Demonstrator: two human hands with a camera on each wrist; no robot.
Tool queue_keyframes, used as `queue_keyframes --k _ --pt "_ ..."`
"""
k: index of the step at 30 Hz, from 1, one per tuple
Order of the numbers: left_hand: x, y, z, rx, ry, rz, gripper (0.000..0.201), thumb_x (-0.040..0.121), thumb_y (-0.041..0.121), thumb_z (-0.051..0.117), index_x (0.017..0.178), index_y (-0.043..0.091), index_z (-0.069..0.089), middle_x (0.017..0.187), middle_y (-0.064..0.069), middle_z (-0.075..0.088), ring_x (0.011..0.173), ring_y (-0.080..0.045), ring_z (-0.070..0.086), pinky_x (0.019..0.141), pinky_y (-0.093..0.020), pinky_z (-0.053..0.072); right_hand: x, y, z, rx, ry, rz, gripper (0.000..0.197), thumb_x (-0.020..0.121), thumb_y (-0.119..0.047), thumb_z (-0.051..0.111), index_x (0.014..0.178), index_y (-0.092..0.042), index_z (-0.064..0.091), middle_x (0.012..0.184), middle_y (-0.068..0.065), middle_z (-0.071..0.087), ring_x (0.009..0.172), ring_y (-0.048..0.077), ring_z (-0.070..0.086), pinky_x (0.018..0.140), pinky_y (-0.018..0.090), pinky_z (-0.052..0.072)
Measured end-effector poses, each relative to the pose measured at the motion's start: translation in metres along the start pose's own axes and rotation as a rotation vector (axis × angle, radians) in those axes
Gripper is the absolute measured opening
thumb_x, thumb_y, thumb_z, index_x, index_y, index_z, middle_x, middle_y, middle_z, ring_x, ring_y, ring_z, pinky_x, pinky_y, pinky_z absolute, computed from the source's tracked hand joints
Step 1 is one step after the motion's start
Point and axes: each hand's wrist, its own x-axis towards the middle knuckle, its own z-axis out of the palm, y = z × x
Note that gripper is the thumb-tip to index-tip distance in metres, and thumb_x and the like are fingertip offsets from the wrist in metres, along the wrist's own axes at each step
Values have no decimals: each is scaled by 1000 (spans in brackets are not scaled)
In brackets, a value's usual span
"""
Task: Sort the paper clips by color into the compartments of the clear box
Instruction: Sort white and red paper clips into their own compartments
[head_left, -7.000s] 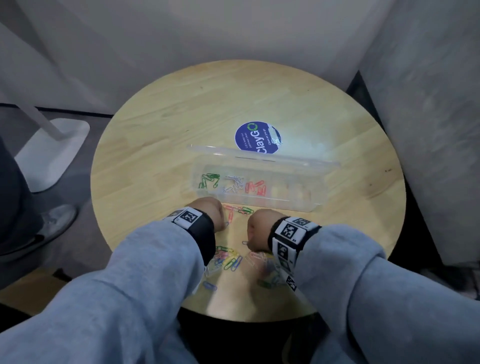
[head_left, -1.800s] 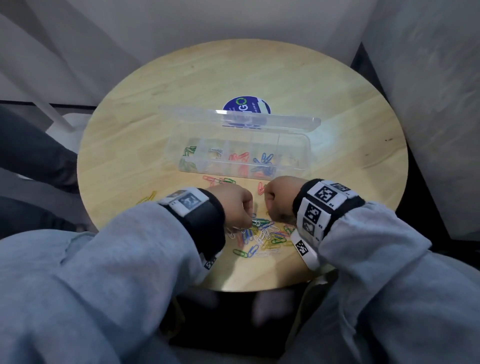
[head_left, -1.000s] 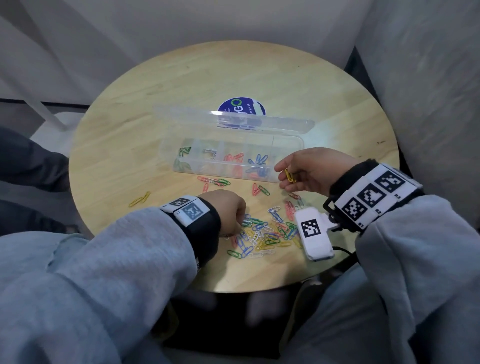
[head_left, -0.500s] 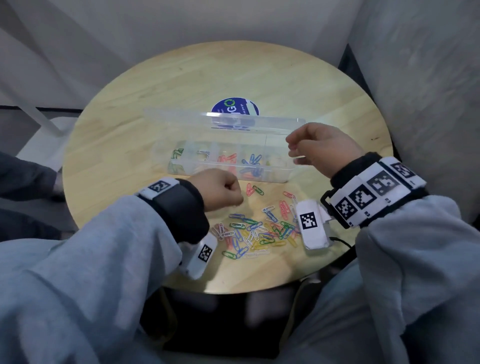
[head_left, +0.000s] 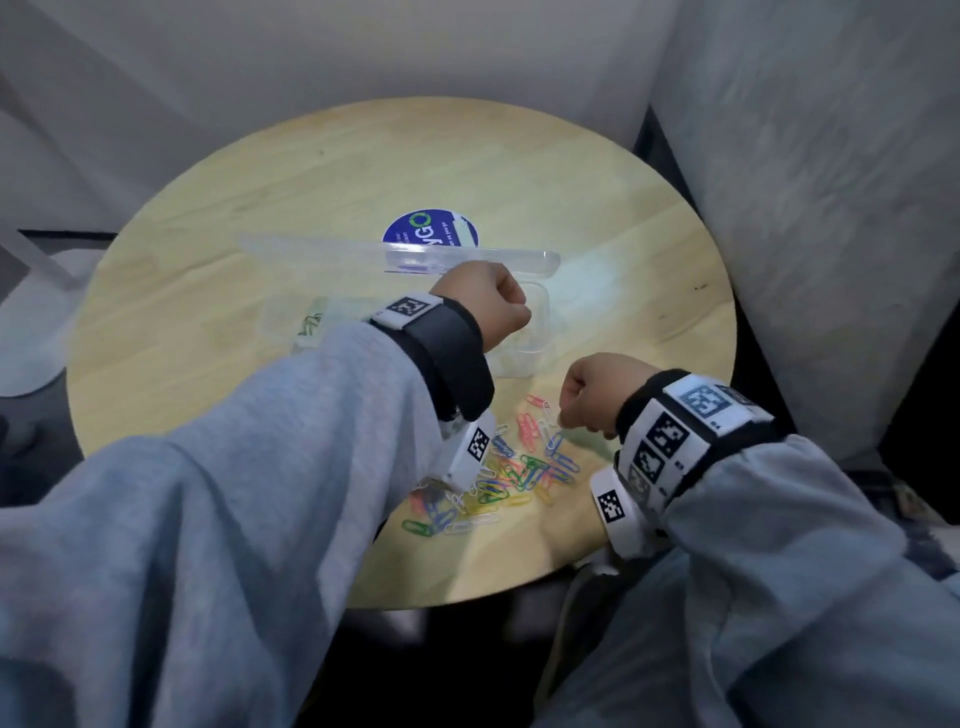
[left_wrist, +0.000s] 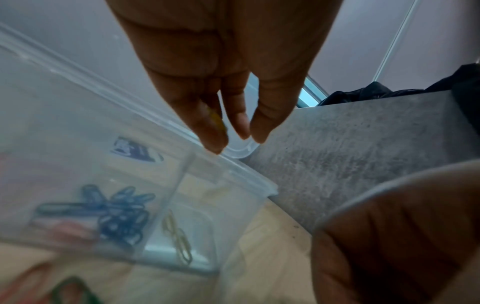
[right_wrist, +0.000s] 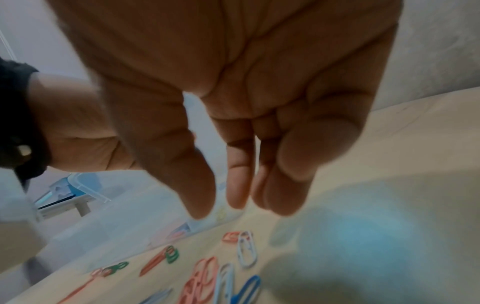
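Observation:
The clear box (head_left: 539, 340) lies open mid-table, its lid (head_left: 322, 249) folded back. My left hand (head_left: 511, 319) hovers over the box's right end and pinches a yellow paper clip (left_wrist: 217, 121) between its fingertips (left_wrist: 213, 144). Below it, the end compartment holds yellow clips (left_wrist: 178, 236); the one beside it holds blue clips (left_wrist: 116, 211). Green clips (head_left: 310, 325) show at the box's left end. My right hand (head_left: 563, 418) hangs over the loose pile of mixed clips (head_left: 519, 467), its fingers (right_wrist: 236, 185) pointing down and holding nothing.
A round wooden table (head_left: 260, 208) carries a blue round sticker (head_left: 431, 228) behind the lid. A grey upholstered wall (head_left: 831, 208) rises close along the table's right edge. Loose red, white and blue clips (right_wrist: 207, 273) lie under my right hand.
My left hand has lifted from the pile to the box's right end with a yellow clip. My right hand has come back from the box to the pile, holding nothing.

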Motion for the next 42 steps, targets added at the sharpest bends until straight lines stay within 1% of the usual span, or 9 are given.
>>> queue_keyframes --k 3,9,12,16,21,27,32,38,42 --pt "-5 -8 6 -75 -10 26 16 86 20 56 99 23 65 97 6 60 93 -13 58 81 -23 44 4 -3 2 -45 -8 -1 5 82 -15 61 85 -12 58 76 4 58 72 22 53 64 28 43" --pt "-31 -32 -3 -226 -66 49 17 83 15 62 74 28 59 69 9 57 67 -13 56 70 -25 47 14 -7 15 -212 -15 50 12 78 -22 62 74 -15 54 69 3 51 61 21 47 51 21 34" --pt "-48 -45 -2 112 -279 30 8 81 22 65 79 27 60 67 10 52 67 -13 52 67 -22 39 20 -13 17 -249 -41 42 21 81 -31 66 79 -13 55 72 3 52 68 22 51 56 23 37" --pt "-62 -54 3 420 -332 -33 12 80 23 60 88 31 58 75 10 49 79 -15 51 68 -22 35 28 -12 22 -224 -77 23 17 85 -25 64 78 -14 53 80 8 53 82 21 46 60 21 38" --pt "-65 -51 11 488 -375 30 16 83 24 56 98 31 56 89 6 55 84 -17 52 70 -25 38 25 -7 27 -122 78 -26 40 79 -20 69 117 -9 61 122 16 59 86 19 42 75 28 37" --pt "-56 -39 27 560 -348 57 27 83 35 61 108 25 56 91 5 51 88 -19 53 69 -26 36 26 -20 18 -366 -96 16 15 84 -23 61 92 -11 64 87 5 56 79 22 53 68 27 42" --pt "-49 -41 36 522 -357 12 19 81 32 63 97 23 59 87 4 54 82 -18 51 68 -26 36 28 -15 24 -396 -85 -51 11 84 -20 60 91 -16 52 91 5 50 82 21 48 69 28 40" --pt "-46 -39 37 484 -346 0 14 80 25 64 92 25 57 84 6 52 79 -17 50 58 -24 34 31 -18 24 -432 -97 -82 10 82 -17 63 86 -12 55 79 3 53 71 19 51 52 21 35" --pt "-46 -36 38 480 -377 7 13 81 21 61 94 20 61 98 0 62 82 -18 51 61 -23 37 29 -19 25 -431 -81 -110 9 84 -14 60 92 -11 59 87 5 56 79 21 53 66 27 43"
